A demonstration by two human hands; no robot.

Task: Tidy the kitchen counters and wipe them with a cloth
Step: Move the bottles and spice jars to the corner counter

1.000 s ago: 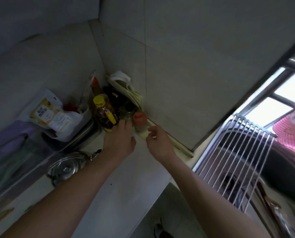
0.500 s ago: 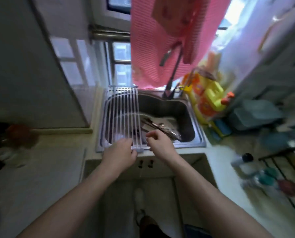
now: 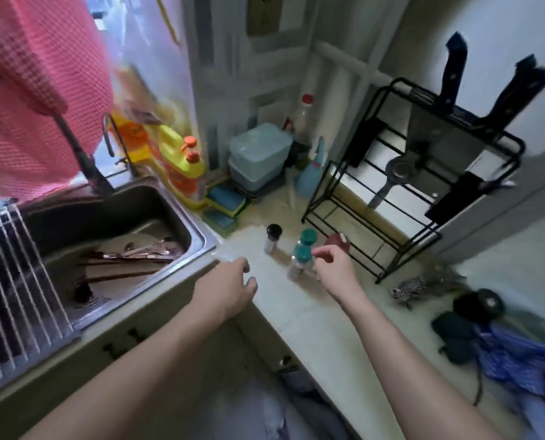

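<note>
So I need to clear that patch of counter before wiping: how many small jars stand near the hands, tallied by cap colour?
Green-capped jars: 2
Black-capped jar: 1
Red-capped jar: 1
Total: 4

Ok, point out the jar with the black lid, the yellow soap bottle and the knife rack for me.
Jar with the black lid [image 3: 271, 239], head view, on its clear body under the lid.
Yellow soap bottle [image 3: 182, 160], head view, on its yellow shoulder.
Knife rack [image 3: 372, 198], head view, on a black wire of its frame.
</note>
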